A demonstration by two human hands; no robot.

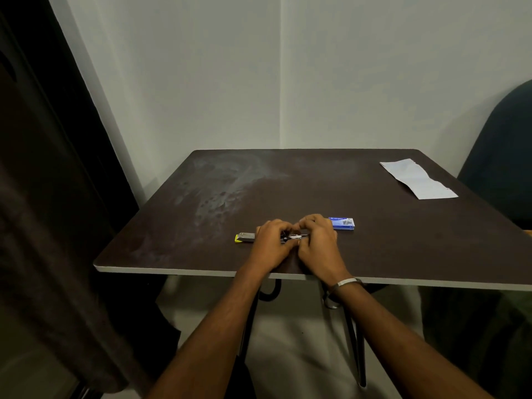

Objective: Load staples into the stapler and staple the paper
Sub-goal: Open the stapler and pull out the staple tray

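A small stapler (246, 237) with a metal body and a yellow tip lies on the dark table (288, 182), opened out flat near the front edge. My left hand (270, 243) is closed over its middle. Right beside it, my right hand (318, 240) pinches the stapler's metal end (296, 237), fingertips of both hands nearly touching. Whether a strip of staples is between my fingers is too small to tell. A blue staple box (342, 223) lies just behind my right hand. The white paper (417, 178) rests at the far right of the table.
A dark curtain (43, 197) hangs close on the left. A dark chair back (501, 156) stands at the table's right side. White walls meet in a corner behind the table. Black metal legs show under the table's front edge.
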